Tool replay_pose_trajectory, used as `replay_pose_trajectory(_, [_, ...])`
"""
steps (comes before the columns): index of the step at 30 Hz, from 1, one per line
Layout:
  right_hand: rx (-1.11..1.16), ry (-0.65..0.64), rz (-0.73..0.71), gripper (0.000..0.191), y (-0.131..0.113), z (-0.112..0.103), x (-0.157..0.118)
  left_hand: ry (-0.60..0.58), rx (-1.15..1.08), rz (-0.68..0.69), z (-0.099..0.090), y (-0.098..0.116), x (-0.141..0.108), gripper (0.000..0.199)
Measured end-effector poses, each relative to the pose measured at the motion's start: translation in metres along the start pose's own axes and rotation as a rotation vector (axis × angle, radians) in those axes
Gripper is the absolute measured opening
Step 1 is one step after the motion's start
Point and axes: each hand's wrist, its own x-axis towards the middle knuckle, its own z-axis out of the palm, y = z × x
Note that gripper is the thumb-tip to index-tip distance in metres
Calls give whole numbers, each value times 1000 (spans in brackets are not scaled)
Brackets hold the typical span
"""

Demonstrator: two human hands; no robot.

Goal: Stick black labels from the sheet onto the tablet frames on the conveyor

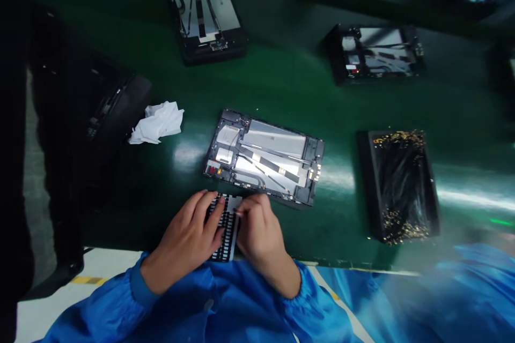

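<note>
A pale sheet with rows of small black strips lies at the table's front edge. Across its left side rests my left hand, fingers stretched out and apart, pressing on it. My right hand is closed in a pinch at the sheet's upper right; what is between the fingertips is too small to make out. Just beyond both hands sits an opened tablet-like device, face up and slightly turned, with silver plates, dark cables and a small red part at its lower left corner.
Crumpled white paper lies to the left, beside a dark case. Similar opened devices stand at the back left and back right. A black tray with many tiny gold pieces is at right. A blue sleeve of another person shows lower right.
</note>
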Motion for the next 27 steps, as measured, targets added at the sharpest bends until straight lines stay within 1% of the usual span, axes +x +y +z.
replay_pose_trajectory(2, [-67,81,16,32,7,-5,7,16,2,-12,-1,1,3,47])
replay_pose_trajectory(4, [-176,101,4,33,13,-10,15,35,-16,-15,1,2,6,51])
replay_pose_trajectory(7, [-280,17,-26,29,20,-16,24,37,-64,-22,6,4,12,58])
replay_pose_trajectory(10, [-299,-80,-42,25,23,-18,28,23,-116,-43,10,6,18,65])
replay_pose_trajectory(14, [-323,-105,-55,25,22,-16,30,-45,-162,-29,11,4,21,73])
replay_pose_trajectory(18, [-364,-106,-67,24,20,-14,32,-76,-163,-24,10,3,21,71])
replay_pose_trajectory(22, [-349,-113,-53,25,19,-13,32,-54,-132,-34,13,5,20,62])
replay_pose_trajectory(27, [-403,-115,-51,24,17,-13,31,-40,-103,-49,15,7,20,62])
